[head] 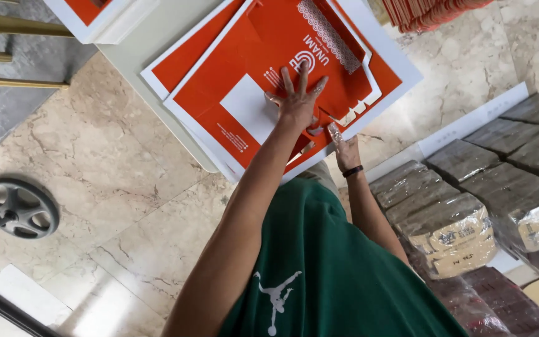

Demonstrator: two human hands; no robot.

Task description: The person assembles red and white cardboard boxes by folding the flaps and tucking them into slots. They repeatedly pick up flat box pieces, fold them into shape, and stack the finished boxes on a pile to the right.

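Where left hand (299,103) presses flat carton (232,81), right hand (346,151) half-hidden

- I read this as a small packing or print-finishing workroom, not a home.
- Flat orange die-cut carton sheets (269,81) lie stacked on the pale table (151,50) I look down on.
- More orange sheets (432,11) pile up at the top edge.
- Plastic-wrapped bundles (463,206) sit in rows on the marble floor (126,187).
- A small wheel (20,208) rests at the left.
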